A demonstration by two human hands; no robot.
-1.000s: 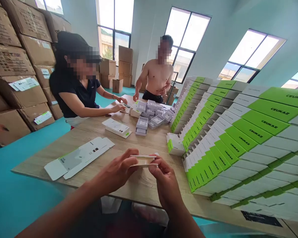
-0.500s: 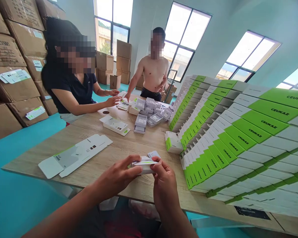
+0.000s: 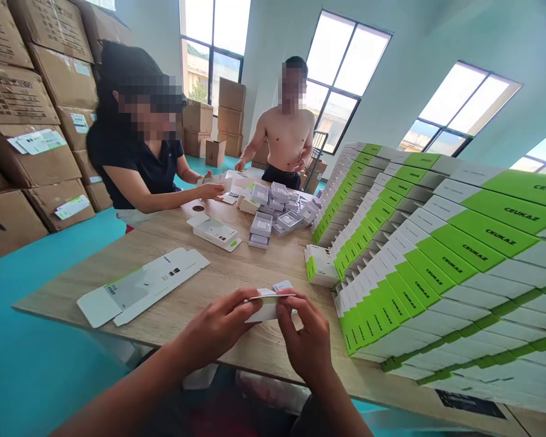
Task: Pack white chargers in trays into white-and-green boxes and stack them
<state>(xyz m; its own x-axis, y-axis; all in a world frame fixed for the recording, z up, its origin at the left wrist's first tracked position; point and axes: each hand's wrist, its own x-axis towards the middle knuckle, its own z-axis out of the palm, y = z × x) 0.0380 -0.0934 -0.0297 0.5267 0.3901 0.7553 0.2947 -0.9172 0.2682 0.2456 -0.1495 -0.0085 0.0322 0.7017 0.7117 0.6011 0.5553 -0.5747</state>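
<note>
Near the table's front edge, a small white cardboard box point(image 3: 264, 310) sits between my two hands, its plain white end facing me. My left hand point(image 3: 218, 325) grips it from the left, thumb along the end and forefinger on the upper edge. From the right, my right hand point(image 3: 307, 334) pinches the upper edge and end with thumb and fingers. The far part of the box is mostly hidden by my hands. Just beyond them lies a small white card point(image 3: 282, 285). To the left is a flattened box blank point(image 3: 145, 285).
Tall stacks of green and white boxes point(image 3: 437, 261) fill the table's right side, with a single box point(image 3: 321, 265) beside them. White plastic trays point(image 3: 277, 209) are piled ahead, near a partly folded box point(image 3: 213, 230). Two co-workers are across the table; one point(image 3: 136, 164) handles a carton.
The flap at the box's near end has come down, and the papers and green edge seen there are now covered. The seated co-worker has lifted an open carton.
</note>
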